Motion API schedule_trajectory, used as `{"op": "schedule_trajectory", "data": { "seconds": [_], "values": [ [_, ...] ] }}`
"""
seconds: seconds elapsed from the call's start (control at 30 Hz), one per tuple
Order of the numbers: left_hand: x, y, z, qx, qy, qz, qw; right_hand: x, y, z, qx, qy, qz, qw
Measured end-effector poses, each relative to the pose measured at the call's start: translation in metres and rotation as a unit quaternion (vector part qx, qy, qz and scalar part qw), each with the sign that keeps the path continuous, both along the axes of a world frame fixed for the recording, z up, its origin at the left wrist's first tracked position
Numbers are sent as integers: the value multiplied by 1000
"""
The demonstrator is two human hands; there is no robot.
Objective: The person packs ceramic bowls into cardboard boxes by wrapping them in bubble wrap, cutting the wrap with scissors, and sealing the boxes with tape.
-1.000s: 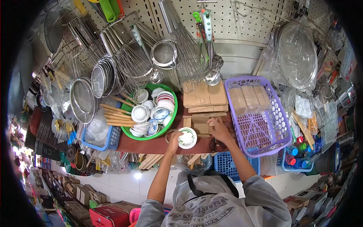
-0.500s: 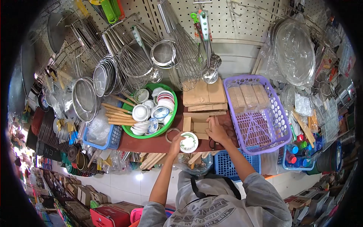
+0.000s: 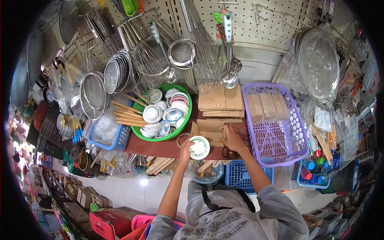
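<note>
So, left hand (image 3: 185, 152) grips bowl (image 3: 199, 148) by its left side at front edge of shelf (image 3: 150, 149), probably so it clears the open box (image 3: 211, 128) just behind; right hand (image 3: 233, 139) at box's right side, maybe steadying it, can't tell if pinching

Beyond the right hand (image 3: 234, 140) rises a cream perforated pegboard wall (image 3: 272, 34) with rows of small dark holes, while a flat reddish-brown surface (image 3: 156, 147) stretches out left of the left hand (image 3: 185, 150), and below that hand lies a glossy white tiled floor (image 3: 126, 192) bearing one bright patch of light (image 3: 143, 182).
</note>
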State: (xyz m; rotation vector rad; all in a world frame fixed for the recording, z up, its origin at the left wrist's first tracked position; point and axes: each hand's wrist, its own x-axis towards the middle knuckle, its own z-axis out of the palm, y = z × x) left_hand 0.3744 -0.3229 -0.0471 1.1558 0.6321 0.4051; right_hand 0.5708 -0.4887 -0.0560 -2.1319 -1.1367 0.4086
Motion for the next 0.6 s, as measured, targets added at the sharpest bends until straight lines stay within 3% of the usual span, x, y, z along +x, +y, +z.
{"op": "schedule_trajectory", "data": {
  "seconds": [0.33, 0.6],
  "values": [
    [4, 11, -12, -39, 25, 76, 996, -2, -5, 12, -62, 50, 33, 996],
    [14, 16, 0, -17, 99, 34, 994, -1, -8, -6, -48, 0, 45, 998]
  ]
}}
